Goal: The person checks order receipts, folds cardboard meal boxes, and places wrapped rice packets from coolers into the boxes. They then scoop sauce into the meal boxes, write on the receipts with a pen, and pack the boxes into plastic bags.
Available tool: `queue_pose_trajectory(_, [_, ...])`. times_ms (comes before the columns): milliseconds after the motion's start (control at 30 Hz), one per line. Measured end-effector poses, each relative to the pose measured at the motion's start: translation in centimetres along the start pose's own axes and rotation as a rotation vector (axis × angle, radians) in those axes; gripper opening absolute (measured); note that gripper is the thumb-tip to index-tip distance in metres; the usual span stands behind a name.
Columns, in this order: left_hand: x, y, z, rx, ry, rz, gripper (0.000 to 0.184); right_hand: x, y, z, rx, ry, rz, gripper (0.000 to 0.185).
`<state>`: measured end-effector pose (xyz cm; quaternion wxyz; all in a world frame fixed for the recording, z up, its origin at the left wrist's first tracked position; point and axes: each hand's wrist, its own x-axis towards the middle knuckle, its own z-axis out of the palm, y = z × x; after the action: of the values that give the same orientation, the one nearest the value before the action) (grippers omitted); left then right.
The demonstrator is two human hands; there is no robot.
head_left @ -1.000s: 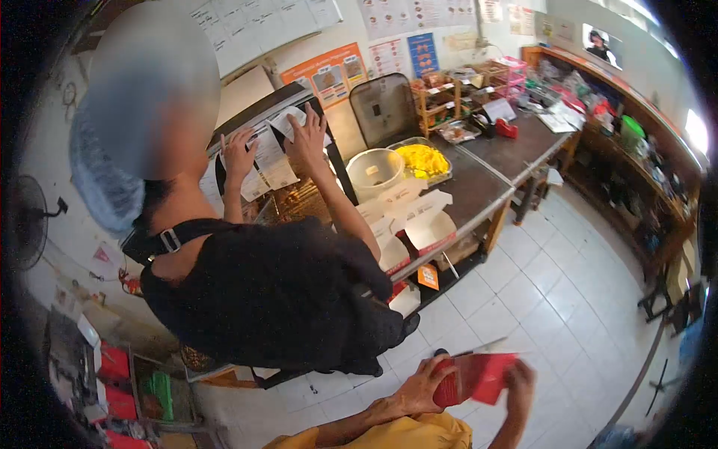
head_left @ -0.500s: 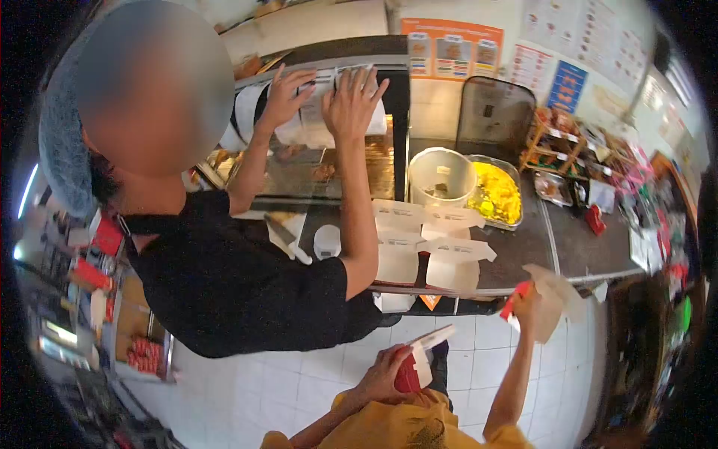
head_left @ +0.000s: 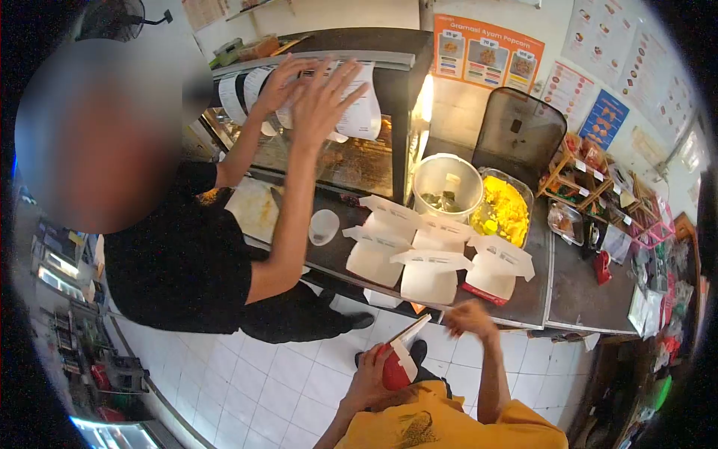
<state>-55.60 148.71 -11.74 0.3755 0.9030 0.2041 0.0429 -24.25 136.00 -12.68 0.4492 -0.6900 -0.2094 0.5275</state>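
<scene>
Red-and-white cardboard box (head_left: 397, 373) clamped in left hand (head_left: 367, 378), in front of dark brown countertop (head_left: 591, 303); right hand (head_left: 471, 320) loosely parted, nothing seen held, near open white-lined cardboard boxes (head_left: 428, 283). Box walls best gripped lightly, left uncrushed. Countertop shared with translucent plastic bucket (head_left: 426, 179) and yellow heap (head_left: 502, 209) in clear tray (head_left: 529, 203). White-tiled floor (head_left: 277, 382) below; orange printed poster (head_left: 488, 52) fixed on wall (head_left: 455, 108).

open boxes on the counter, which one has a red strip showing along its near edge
The rightmost box; red shows along its near edge, while the other boxes look white.
</scene>
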Motion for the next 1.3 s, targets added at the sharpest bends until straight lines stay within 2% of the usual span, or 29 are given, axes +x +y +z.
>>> queue_pose_trajectory(33, [0.3, 0.2, 0.2, 0.012, 0.007, 0.026, 0.114, -0.7, 1.6, 2.2, -0.054, -0.228, 0.014, 0.033])
queue_pose_trajectory(67, [0.7, 0.7, 0.1, -0.016, -0.014, 0.042, 0.113, -2.8, 0.1, 5.1, 0.046, -0.324, 0.074, 0.033])
queue_pose_trajectory(100, [1.2, 1.5, -0.4, -0.044, -0.035, 0.059, 0.113, -2.9, 2.4, 6.9, 0.119, -0.445, -0.081, 0.032])
queue_pose_trajectory(133, [1.5, 2.3, -0.8, -0.071, -0.056, 0.074, 0.113, -2.9, 4.0, 8.5, 0.076, -0.435, -0.024, 0.031])
queue_pose_trajectory(200, [1.8, 2.8, -0.8, -0.011, -0.018, 0.127, 0.107, -3.3, 5.7, 10.4, 0.335, -0.317, -0.02, 0.029])
queue_pose_trajectory(300, [2.0, 2.3, -0.6, 0.02, -0.022, 0.192, 0.103, -4.7, 4.0, 10.5, 0.413, -0.225, 0.041, 0.027])
queue_pose_trajectory(467, [2.3, 3.1, -1.2, -0.023, -0.039, 0.251, 0.102, -4.3, 4.6, 11.2, 0.407, -0.142, -0.068, 0.022])
queue_pose_trajectory(600, [2.3, 3.2, -1.4, -0.001, -0.058, 0.17, 0.109, -3.3, 5.2, 11.9, 0.35, -0.035, -0.155, 0.018])
queue_pose_trajectory(700, [2.4, 5.0, -3.6, -0.026, -0.092, 0.04, 0.115, -2.5, 4.3, 12.0, 0.309, 0.005, -0.115, 0.017])
queue_pose_trajectory(800, [3.2, 4.0, -3.2, -0.025, -0.094, 0.034, 0.108, -2.1, 2.4, 12.4, 0.294, 0.035, -0.065, 0.016])
queue_pose_trajectory(867, [4.0, 4.3, -3.3, -0.012, -0.088, -0.005, 0.098, 0.6, 7.7, 12.8, 0.468, 0.101, -0.18, 0.017])
queue_pose_trajectory(933, [4.4, 4.3, -2.7, -0.022, -0.06, -0.054, 0.097, -2.4, 3.1, 11.2, 0.414, 0.125, -0.139, 0.016])
queue_pose_trajectory(1033, [4.5, 0.8, -1.1, -0.14, 0.112, 0.054, 0.094, -4.9, 0.8, 7.0, 0.467, 0.405, -0.219, 0.015])
queue_pose_trajectory(1133, [2.6, -3.3, -1.8, -0.151, 0.264, 0.013, 0.105, -8.6, -3.2, 0.4, 0.453, 0.612, -0.302, 0.017])
queue_pose_trajectory(1233, [0.8, -5.2, -3.7, -0.355, 0.361, -0.315, 0.108, -7.1, -0.5, -3.2, -0.037, 0.599, -0.164, 0.019])
queue_pose_trajectory(1267, [0.4, -5.7, -4.5, -0.272, 0.375, -0.305, 0.108, -5.9, -0.2, -2.9, -0.165, 0.595, -0.16, 0.02])
queue_pose_trajectory(1300, [0.1, -6.0, -5.3, -0.19, 0.393, -0.294, 0.108, -2.4, 4.0, -3.6, -0.391, 0.652, -0.152, 0.018])
